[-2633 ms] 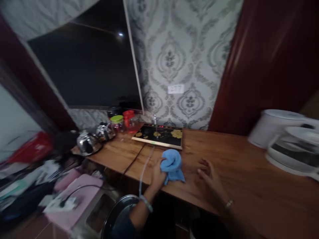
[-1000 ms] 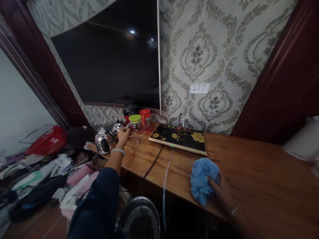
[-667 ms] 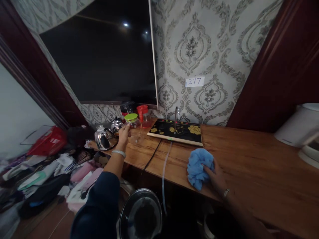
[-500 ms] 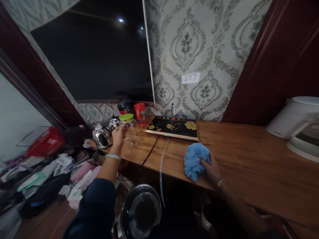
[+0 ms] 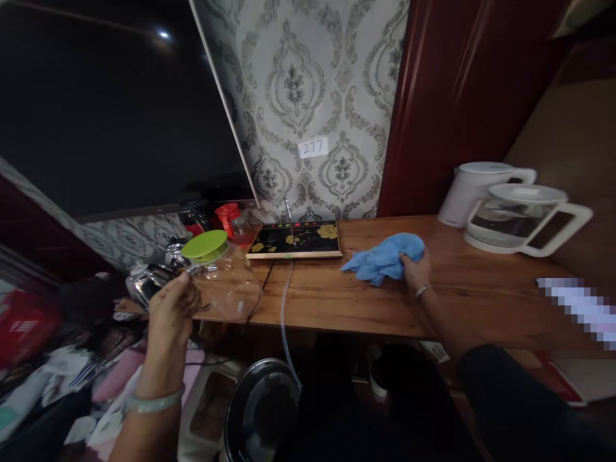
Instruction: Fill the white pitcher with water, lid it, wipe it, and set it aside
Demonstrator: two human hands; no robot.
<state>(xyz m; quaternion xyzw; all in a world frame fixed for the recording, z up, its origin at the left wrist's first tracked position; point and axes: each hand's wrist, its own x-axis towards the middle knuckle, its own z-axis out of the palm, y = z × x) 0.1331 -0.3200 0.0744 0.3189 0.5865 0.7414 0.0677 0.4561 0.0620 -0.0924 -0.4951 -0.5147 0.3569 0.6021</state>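
My left hand (image 5: 174, 307) is closed around the handle of a clear glass pitcher (image 5: 233, 282) with a lime-green lid (image 5: 206, 246). The pitcher is tilted slightly and held up over the front edge of the wooden counter (image 5: 327, 308). Off to the right, my right hand (image 5: 416, 269) grips a bunched blue cloth (image 5: 385, 260) on the counter top. Behind the two hands lies a black panel with gold flowers (image 5: 308, 239), with a thin metal spout (image 5: 289, 221) standing up from it.
At the right stand a white kettle (image 5: 474, 189) and a glass kettle with a white handle (image 5: 513, 218). A red-lidded pitcher (image 5: 231, 221) and steel kettles (image 5: 149, 282) are at the left. Below the counter are a dark round pot (image 5: 264, 407) and a hanging clear tube (image 5: 285, 314).
The pitcher has come off the back left of the counter, nearer to me. My right hand has moved the cloth farther back on the counter and spread it. The view has turned right.
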